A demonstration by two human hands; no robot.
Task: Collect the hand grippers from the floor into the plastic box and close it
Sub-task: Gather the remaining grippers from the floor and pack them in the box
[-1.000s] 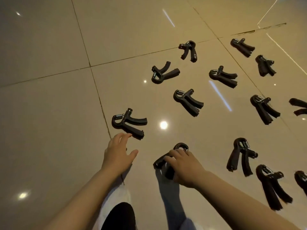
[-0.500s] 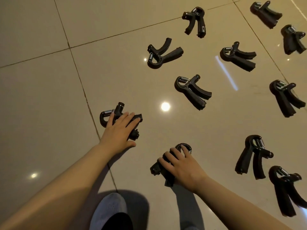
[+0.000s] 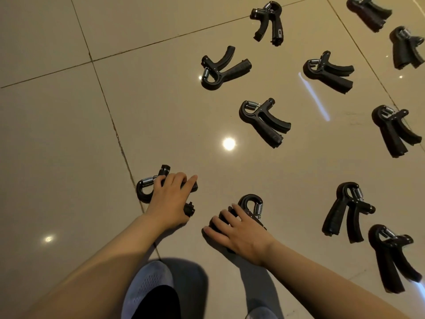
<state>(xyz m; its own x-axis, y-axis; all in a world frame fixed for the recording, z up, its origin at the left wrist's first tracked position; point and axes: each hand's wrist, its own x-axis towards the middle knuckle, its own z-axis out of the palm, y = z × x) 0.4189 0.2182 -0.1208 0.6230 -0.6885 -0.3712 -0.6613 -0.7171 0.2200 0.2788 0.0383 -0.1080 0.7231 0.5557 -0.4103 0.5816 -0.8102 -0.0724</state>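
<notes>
1. Fingers point(image 3: 184, 181) of the left hand point(image 3: 169, 199) lie spread over the handles of one hand gripper point(image 3: 143, 188) on the floor point(image 3: 57, 134); they drape across it and do not look curled under, so I cannot tell whether they have a real hold.
2. Fingers of the right hand point(image 3: 239, 231) likewise rest flat and slightly apart on a second hand gripper point(image 3: 251, 203), whose handles are hidden beneath the palm; whether they clamp it cannot be told either.
3. Risk at the hands: both floor tiles are glossy, so a loose grab from above could push a hand gripper away instead of lifting it. Each tool also has a spring, and the two handles could snap together on a fingertip if squeezed unevenly.
4. Risk further out: a foot in a pale mesh shoe point(image 3: 149, 288) stands just below the hands, and a dropped tool could land on it.
5. Many more hand grippers lie scattered beyond, the nearest one point(image 3: 263, 122) well apart from both hands; taking two at a time may leave some overlooked at the right edge, where several are cut off.
6. No plastic box shows anywhere, so the carry distance is unknown.
7. No brand, label or writing can be read; a small pale mark on the farthest tool point(image 3: 269, 21) is too small to make out.
</notes>
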